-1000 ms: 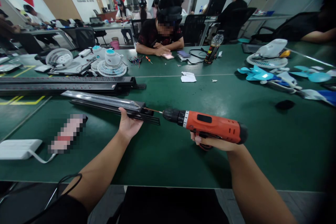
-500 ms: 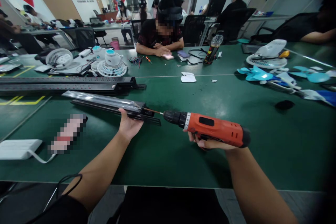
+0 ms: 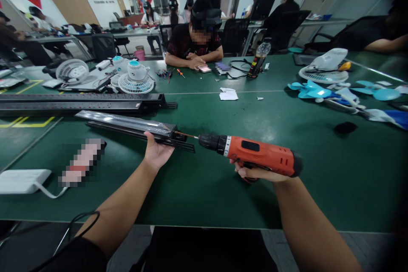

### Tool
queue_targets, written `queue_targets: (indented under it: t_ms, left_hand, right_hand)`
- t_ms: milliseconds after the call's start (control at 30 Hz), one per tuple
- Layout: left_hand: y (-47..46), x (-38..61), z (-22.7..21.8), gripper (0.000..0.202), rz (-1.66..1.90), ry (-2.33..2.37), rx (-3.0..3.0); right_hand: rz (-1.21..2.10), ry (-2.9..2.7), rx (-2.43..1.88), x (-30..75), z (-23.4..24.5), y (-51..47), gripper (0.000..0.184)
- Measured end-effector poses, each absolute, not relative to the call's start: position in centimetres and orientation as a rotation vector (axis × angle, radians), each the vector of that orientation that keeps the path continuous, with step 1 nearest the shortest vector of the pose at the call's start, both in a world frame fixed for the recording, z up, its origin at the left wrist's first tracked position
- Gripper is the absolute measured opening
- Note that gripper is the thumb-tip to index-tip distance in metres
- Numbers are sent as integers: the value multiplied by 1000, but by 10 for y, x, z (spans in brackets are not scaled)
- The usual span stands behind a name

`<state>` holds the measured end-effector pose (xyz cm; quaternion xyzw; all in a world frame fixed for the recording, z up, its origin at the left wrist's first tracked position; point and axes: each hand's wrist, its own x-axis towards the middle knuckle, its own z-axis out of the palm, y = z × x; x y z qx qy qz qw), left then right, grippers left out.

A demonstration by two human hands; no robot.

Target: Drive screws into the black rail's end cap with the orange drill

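My left hand (image 3: 158, 152) is closed round the near end of a long black metal rail (image 3: 137, 126), its thumb on the side and its fingers hidden underneath. In my right hand (image 3: 255, 173) is an orange cordless drill (image 3: 263, 155), gripped by the handle and lying level. The drill's long thin bit (image 3: 188, 135) points left and meets the open end of the rail; whether its tip is inside a hole or screw, I cannot tell. Behind the held rail lie more black rails (image 3: 79, 104) on the green table (image 3: 207, 191).
A phone (image 3: 83, 162) and a white power bank (image 3: 24, 181) lie at left. White fans (image 3: 135, 78) stand at the back left. Blue fan blades (image 3: 310, 89) and a fan part (image 3: 328, 66) are at right. Across the table sits a person (image 3: 194, 46) near a bottle (image 3: 259, 60).
The drill's rear and my right hand have shifted very slightly up. The rail and my left hand look almost still.
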<state>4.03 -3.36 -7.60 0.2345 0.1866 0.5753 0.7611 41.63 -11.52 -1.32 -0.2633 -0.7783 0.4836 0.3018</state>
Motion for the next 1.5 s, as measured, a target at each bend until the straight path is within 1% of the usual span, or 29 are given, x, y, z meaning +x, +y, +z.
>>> queue_targets:
  t_ms: [133, 333, 667, 900, 1200, 1500]
  left_hand:
    - [-34, 41, -75, 68, 1240, 373, 509]
    - [-35, 41, -76, 72, 1255, 418, 470]
    - [-32, 38, -80, 70, 1233, 406, 489]
    - [-32, 37, -81, 69, 1228, 386, 510]
    - [-33, 39, -79, 74, 1226, 362, 505]
    - [-35, 44, -74, 69, 1265, 404, 500]
  right_hand:
    - [1204, -2095, -685, 418, -16, -116, 12]
    - [1192, -2085, -715, 418, -21, -116, 16]
    - [1331, -1982, -715, 416, -22, -117, 17]
    - [1334, -1977, -644, 419, -30, -115, 23]
    - [1330, -1971, -664, 415, -26, -117, 21]
    - [1361, -1996, -666, 418, -26, -116, 20]
